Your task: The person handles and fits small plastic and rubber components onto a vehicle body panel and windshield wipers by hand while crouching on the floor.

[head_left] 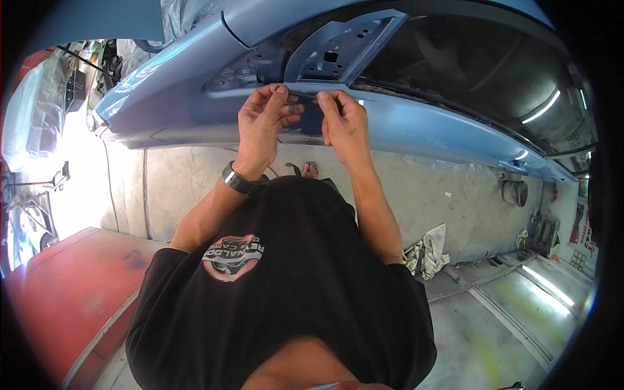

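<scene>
Concrete workshop floor [195,182] runs under you, with a red painted slab [58,292] at your left and a crumpled rag [428,250] lying off to your right; above it, filling the top of the view, is one blue car door [422,127] with its dark window glass [468,58] and a bare mirror mount plate [338,49] at the front corner of the window. You stand close against the door, both arms raised to the ledge just below that plate. Your left hand [260,123], with one dark watch [237,180] on its wrist, has the fingers curled and thumb and forefinger pinched on the edge of a thin dark strip [305,104] that lies along the door's upper ledge. Your right hand [344,123] pinches the same strip just beside it, fingertips pressed down on the ledge. Two hands, then, on one strip, nearly touching each other. Whether the strip is tape or a trim piece, I cannot tell. As I judge it, the risks are that a pull at too sharp an angle tears or creases the strip, that uneven tension between your two hands leaves it crooked on the ledge, or that a fingernail drags across the blue paint and marks it
</scene>
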A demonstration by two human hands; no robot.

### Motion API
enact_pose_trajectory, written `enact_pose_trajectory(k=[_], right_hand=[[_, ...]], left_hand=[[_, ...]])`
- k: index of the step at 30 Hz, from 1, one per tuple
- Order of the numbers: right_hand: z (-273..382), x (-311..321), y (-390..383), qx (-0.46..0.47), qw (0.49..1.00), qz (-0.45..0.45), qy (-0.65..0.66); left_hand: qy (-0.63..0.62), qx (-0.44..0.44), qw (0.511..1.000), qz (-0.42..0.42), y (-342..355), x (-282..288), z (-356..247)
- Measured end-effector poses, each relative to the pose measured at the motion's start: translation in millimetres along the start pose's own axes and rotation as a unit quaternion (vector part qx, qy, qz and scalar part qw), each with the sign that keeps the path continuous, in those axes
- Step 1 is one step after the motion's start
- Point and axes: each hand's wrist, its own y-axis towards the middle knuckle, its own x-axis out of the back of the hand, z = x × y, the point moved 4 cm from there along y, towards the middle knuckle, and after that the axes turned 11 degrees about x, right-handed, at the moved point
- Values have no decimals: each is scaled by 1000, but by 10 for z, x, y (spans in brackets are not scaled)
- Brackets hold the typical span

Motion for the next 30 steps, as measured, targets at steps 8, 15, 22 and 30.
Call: enact_pose_trajectory(k=[8,15,22,30], right_hand=[[-64,32,51,-48,993,25,103],[-43,63,77,18,999,18,43],[-33,-35,121,218,965,-59,-132],[-4,-152,206,314,914,-97,-238]], left_hand=[[35,-39,997,55,9,-11,9],[139,-100,985,36,-53,-19,-86],[299,-176,937,-38,27,103,-188],[386,-269,874,-117,88,7,-345]])
